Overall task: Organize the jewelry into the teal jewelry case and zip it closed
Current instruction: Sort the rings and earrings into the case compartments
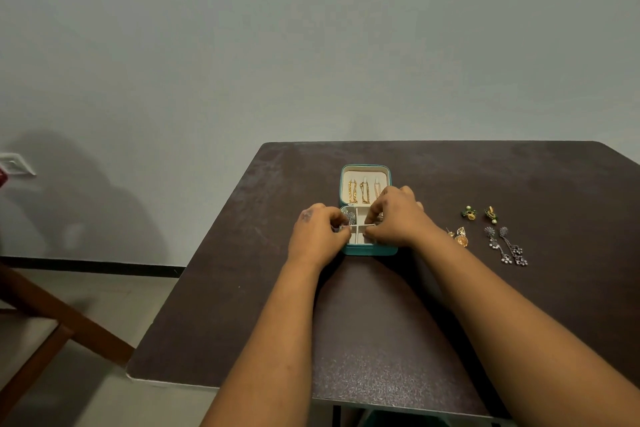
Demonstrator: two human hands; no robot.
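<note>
A teal jewelry case lay open mid-desk, gold chains hung in its lid. Left hand pinched a silver piece at the tray's left compartment; right hand curled over the dividers, grip unclear. Green-gold studs, gold earrings & silver drops sat well to the right.

Three chains, six loose earrings

Single head view, forward and down over table
</note>
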